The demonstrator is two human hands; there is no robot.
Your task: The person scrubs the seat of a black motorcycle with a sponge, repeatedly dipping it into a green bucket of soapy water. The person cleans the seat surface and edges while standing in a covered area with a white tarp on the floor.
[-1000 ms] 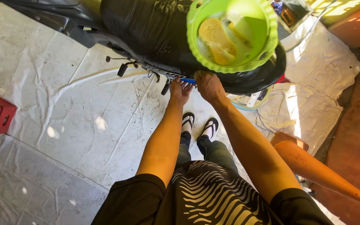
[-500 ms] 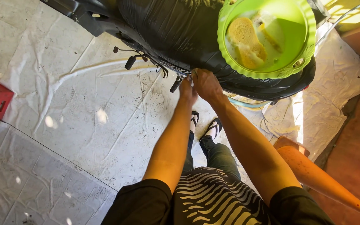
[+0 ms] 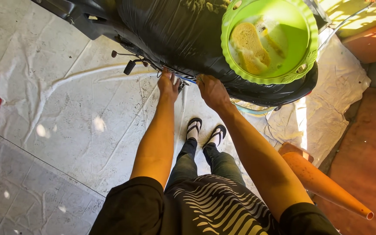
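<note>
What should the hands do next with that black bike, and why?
Probably reach the right hand up for the yellow sponge in the green basin on the black seat. Both it and the left hand sit bare at the seat's edge.

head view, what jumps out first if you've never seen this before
The bright green basin at the top, holding yellow sponges in water, sits on a big black plastic-wrapped shape. Just below it the left hand and right hand press at that shape's lower edge. An orange cone lies on its side at lower right, on the white sheet.
</note>
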